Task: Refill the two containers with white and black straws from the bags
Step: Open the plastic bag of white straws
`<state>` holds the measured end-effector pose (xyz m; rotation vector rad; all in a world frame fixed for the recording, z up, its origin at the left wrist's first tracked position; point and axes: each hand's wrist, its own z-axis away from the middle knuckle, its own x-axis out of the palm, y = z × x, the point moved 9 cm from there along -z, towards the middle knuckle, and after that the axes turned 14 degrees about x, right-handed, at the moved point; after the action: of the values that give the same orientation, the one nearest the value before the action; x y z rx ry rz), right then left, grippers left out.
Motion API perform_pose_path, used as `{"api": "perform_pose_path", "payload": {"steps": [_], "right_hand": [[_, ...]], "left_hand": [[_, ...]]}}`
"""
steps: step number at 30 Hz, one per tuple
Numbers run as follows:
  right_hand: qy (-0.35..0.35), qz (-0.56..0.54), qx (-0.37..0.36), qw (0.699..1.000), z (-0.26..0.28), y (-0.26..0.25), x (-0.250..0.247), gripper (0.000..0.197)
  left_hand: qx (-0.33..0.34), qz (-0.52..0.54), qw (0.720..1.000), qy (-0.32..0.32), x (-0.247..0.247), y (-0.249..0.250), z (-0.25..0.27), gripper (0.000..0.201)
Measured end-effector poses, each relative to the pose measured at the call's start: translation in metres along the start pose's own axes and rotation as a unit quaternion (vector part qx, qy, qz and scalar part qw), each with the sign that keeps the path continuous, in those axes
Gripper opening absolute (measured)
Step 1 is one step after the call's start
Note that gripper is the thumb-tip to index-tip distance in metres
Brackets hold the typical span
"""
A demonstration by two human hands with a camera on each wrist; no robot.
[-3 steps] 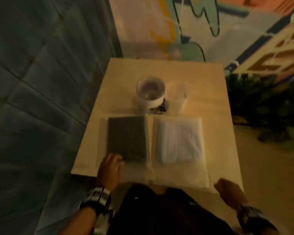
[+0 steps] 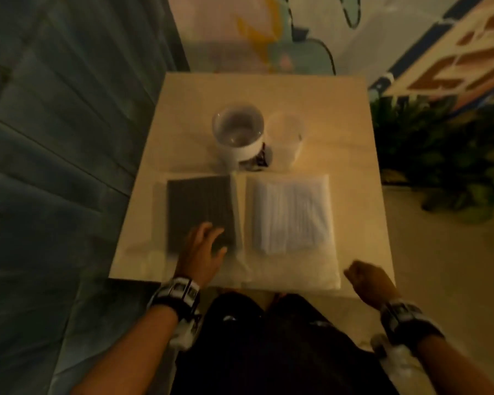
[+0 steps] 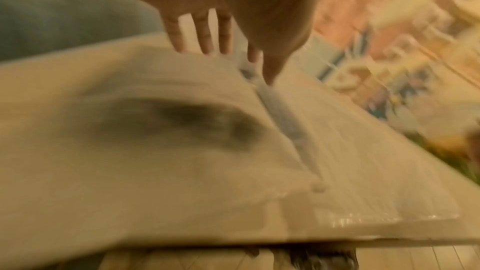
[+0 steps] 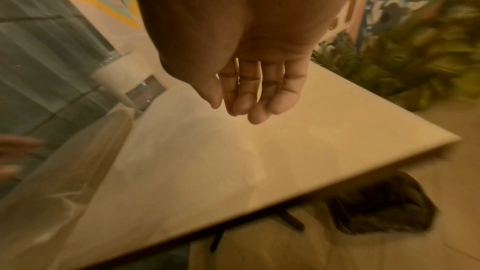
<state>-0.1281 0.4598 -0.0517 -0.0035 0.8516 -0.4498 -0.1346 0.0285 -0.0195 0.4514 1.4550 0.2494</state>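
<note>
Two bags lie side by side on the table: a bag of black straws (image 2: 200, 206) on the left and a bag of white straws (image 2: 293, 212) on the right. Behind them stand a clear container with a white label (image 2: 237, 135) and a plain clear container (image 2: 287, 138), both with no straws. My left hand (image 2: 206, 246) hovers with spread straight fingers (image 3: 205, 34) over the near end of the black straws bag (image 3: 182, 122); contact is unclear. My right hand (image 2: 365, 277) is by the table's near right corner, fingers (image 4: 254, 98) loosely curled, holding nothing.
The small square table (image 2: 354, 155) stands against a dark panelled wall (image 2: 54, 138) on the left. A leafy plant (image 2: 439, 166) grows beside its right edge. A painted wall lies beyond the far edge. My dark-clothed legs (image 2: 268, 337) are under the near edge.
My left hand has moved forward from the bag's near edge onto the black straws. My right hand has come forward to the table's near right corner.
</note>
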Motion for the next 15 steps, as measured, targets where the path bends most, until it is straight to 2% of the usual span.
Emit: {"api": "perform_pose_path", "payload": {"steps": [2,4,5,7,10,15], "right_hand": [[-0.003,-0.022,-0.020,1.000,-0.013,-0.042,-0.009,0.023],[0.014,-0.033,-0.027,0.999,-0.020,-0.054,-0.013,0.020],[0.017,-0.032,-0.028,0.999,-0.023,-0.059,-0.013,0.016],[0.020,-0.021,-0.068,0.997,-0.030,-0.072,-0.011,0.012],[0.029,0.007,-0.112,0.993,-0.039,-0.095,-0.006,0.022],[0.056,0.034,-0.093,0.994,-0.057,-0.107,-0.004,0.041]], "left_hand": [[-0.004,-0.034,0.993,-0.113,0.034,0.013,-0.027,0.062],[-0.052,-0.053,0.977,-0.202,0.065,0.011,-0.034,0.071],[-0.075,-0.061,0.969,-0.227,0.071,0.006,-0.036,0.071],[-0.113,-0.061,0.962,-0.240,0.074,-0.002,-0.035,0.069],[-0.163,-0.055,0.959,-0.226,0.064,-0.026,-0.017,0.065],[-0.191,-0.028,0.962,-0.195,0.040,-0.077,0.016,0.055]]}}
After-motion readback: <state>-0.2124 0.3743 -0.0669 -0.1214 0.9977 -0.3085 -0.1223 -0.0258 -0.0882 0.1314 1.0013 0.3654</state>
